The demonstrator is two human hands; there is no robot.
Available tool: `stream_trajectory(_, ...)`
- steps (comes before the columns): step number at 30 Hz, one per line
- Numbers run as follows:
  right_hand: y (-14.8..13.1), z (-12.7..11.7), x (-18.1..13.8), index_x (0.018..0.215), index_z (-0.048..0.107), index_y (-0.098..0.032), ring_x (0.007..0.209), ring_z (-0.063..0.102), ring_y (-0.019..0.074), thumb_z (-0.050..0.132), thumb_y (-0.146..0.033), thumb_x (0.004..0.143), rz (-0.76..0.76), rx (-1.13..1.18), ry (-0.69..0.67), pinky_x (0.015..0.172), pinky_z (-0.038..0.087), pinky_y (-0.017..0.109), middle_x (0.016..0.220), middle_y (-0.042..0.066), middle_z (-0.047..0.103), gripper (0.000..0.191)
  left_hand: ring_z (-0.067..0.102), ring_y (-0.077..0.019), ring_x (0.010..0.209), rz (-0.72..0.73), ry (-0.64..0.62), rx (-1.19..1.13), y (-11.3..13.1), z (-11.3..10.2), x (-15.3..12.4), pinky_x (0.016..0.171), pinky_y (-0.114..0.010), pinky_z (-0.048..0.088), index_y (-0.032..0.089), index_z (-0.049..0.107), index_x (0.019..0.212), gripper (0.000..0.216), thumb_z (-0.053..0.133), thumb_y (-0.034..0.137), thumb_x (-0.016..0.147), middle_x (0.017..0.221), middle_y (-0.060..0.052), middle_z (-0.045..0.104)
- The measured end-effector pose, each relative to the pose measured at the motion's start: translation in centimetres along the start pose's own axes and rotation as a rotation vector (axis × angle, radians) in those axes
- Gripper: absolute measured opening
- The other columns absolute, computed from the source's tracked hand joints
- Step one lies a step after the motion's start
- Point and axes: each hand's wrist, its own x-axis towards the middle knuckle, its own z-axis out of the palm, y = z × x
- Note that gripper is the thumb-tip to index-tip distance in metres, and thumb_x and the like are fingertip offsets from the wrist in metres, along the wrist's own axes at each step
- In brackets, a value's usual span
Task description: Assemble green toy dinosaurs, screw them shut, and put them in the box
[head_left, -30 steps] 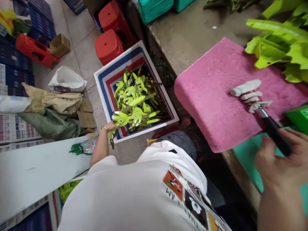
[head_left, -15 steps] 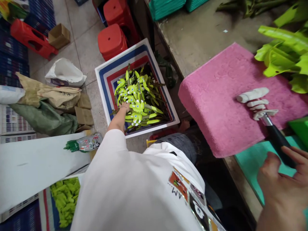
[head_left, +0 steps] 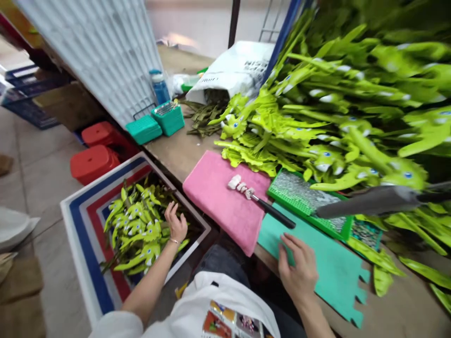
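Note:
My left hand (head_left: 176, 223) is open over the right side of a striped box (head_left: 79, 213), fingers apart and holding nothing. Inside the box lies a heap of lime-green plastic dragon-like toy parts (head_left: 136, 230) with blue eyes and white tips, mixed with dark green pieces. Over the teal foam mat (head_left: 338, 281), my right hand (head_left: 299, 265) is empty with its fingers spread. Just beyond its fingertips lies a black-handled tool (head_left: 276, 214), its metal shank wrapped in white material. The wrapped head rests on a pink towel-covered pad (head_left: 214, 188), and the handle reaches onto the mat.
A large pile of lime-green parts (head_left: 327, 112) covers the bench's right side. A green tray of screws (head_left: 299, 195) sits under a grey power screwdriver (head_left: 369, 202). Teal baskets (head_left: 169, 119) and a blue bottle (head_left: 160, 89) stand behind. Red stools (head_left: 93, 162) are left.
My view has swung from the floor toward the bench. My right hand has let go of the black handle, leaving the tool lying down. My left hand has lifted off the toy parts.

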Motion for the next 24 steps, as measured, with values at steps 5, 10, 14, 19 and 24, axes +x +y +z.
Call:
stream_trajectory(5,0.2,-1.8,-2.4,0.139,0.055,-0.047,0.082,0.076,0.0331,0.065,-0.018,0.085,0.104,0.006,0.029,0.068,0.065,0.054,0.102,0.003,0.077,0.062,0.059,-0.027,0.119,0.473,-0.116,-0.228,8.6,4.0,12.8,0.105,-0.05,0.047,0.014,0.054,0.124,0.032,0.044,0.016,0.094,0.118,-0.016,0.063)
stream_trajectory(10,-0.2,-2.7,-3.2,0.142,0.05,-0.055,0.075,0.076,0.0376,0.066,-0.02,0.082,0.178,0.055,0.097,0.059,0.065,0.059,0.096,-0.002,0.079,0.071,0.067,-0.021,0.099,0.766,-0.356,-0.274,18.6,8.1,19.9,0.091,-0.036,0.053,0.019,0.067,0.108,0.025,0.049,0.013,0.091,0.1,-0.008,0.072)
stream_trajectory(14,-0.6,-3.1,-4.1,0.132,0.064,-0.039,0.078,0.076,0.028,0.065,-0.011,0.084,0.18,0.038,0.162,0.066,0.065,0.046,0.096,0.003,0.078,0.056,0.068,-0.0206,0.095,0.969,-0.506,-0.261,24.8,9.5,19.9,0.086,-0.034,0.054,0.019,0.069,0.107,0.024,0.048,0.017,0.094,0.096,-0.009,0.073)
stream_trajectory(19,-1.1,-5.7,-5.9,0.109,0.071,-0.023,0.087,0.073,0.0208,0.059,-0.004,0.086,0.27,-0.022,0.212,0.077,0.062,0.039,0.096,0.007,0.077,0.032,0.069,-0.0191,0.081,1.158,-0.7,-0.469,29.1,8.8,15.4,0.076,-0.033,0.057,0.019,0.066,0.113,0.028,0.044,0.025,0.097,0.095,-0.008,0.074)
stream_trajectory(24,0.2,-10.6,-11.0,0.092,0.072,-0.022,0.085,0.071,0.0193,0.056,-0.013,0.089,0.596,-0.168,0.211,0.077,0.06,0.039,0.087,0.008,0.075,0.019,0.071,-0.0227,0.076,1.307,-0.731,-0.658,30.4,7.7,9.6,0.072,-0.038,0.058,0.028,0.062,0.124,0.035,0.06,0.022,0.089,0.09,-0.006,0.074)
